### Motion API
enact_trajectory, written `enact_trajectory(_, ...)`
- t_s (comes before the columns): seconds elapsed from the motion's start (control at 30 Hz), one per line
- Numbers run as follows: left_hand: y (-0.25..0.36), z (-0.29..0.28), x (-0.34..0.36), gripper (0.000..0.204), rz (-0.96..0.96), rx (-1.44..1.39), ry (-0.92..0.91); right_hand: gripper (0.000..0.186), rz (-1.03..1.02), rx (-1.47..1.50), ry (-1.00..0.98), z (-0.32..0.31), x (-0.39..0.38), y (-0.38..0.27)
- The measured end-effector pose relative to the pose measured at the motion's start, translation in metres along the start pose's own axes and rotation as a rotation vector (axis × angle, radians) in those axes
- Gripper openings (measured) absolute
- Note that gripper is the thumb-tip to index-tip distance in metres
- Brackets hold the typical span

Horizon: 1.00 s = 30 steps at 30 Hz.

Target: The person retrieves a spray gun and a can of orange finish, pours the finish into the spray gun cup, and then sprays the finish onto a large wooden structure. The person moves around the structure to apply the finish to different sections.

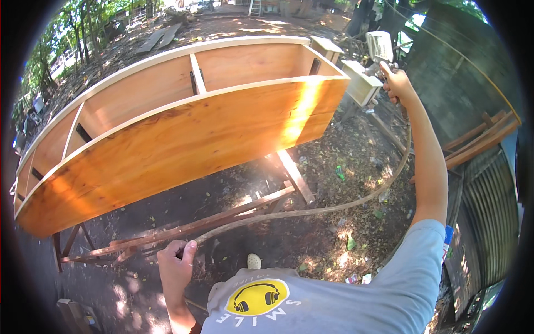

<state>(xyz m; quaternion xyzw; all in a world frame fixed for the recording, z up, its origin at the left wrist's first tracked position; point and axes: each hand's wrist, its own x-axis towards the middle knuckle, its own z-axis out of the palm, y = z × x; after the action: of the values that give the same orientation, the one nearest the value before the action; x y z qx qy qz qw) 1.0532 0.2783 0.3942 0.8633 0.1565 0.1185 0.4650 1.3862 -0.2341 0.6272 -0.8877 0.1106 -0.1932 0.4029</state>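
Observation:
My right hand (398, 84) is wrapped round the handle of a spray gun, raised at the far right with my arm stretched out. On top of the spray gun sits a whitish paint cup (380, 47). A long brownish hose (311, 212) hangs from the gun and curves across to my left hand (177, 259), which is closed round it low in front of me. Left of the gun stands a long wooden cabinet (206, 147) with a glossy orange-brown side and open compartments. Beside its right end are small pale wooden boxes (362, 83), close to the gun.
A wooden trestle (245, 209) supports the cabinet above leaf-strewn ground (356, 245). Corrugated sheets (486, 211) and stacked planks (481, 142) stand at the right. Trees (72, 36) and boards (158, 39) lie beyond the cabinet. A green bottle (340, 172) rests on the ground.

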Motion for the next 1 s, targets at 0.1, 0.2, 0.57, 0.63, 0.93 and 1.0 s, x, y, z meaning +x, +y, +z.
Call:
enact_trajectory(0.1,-0.007,-0.018,-0.008,0.025,-0.051,0.023,-0.005,0.049,-0.048,0.011,-0.161,0.013,-0.03,-0.03)
enact_trajectory(0.2,-0.031,-0.035,-0.024,0.025,0.02,0.018,0.083,0.048,-0.053,0.043,-0.273,0.037,-0.067,-0.072)
enact_trajectory(0.57,-0.119,-0.163,-0.149,0.027,-0.237,-0.018,0.374,0.052,-0.263,0.127,-0.55,0.146,-0.207,-0.21)
enact_trajectory(0.63,-0.14,-0.189,-0.179,0.027,-0.307,0.023,0.431,0.052,-0.278,0.164,-0.635,0.168,-0.233,-0.236)
enact_trajectory(0.93,-0.185,-0.261,-0.287,0.024,-0.381,0.063,0.754,0.052,-0.403,0.26,-0.826,0.274,-0.343,-0.346)
enact_trajectory(1.0,-0.196,-0.272,-0.309,0.024,-0.419,0.072,0.783,0.052,-0.406,0.276,-0.887,0.297,-0.363,-0.372)
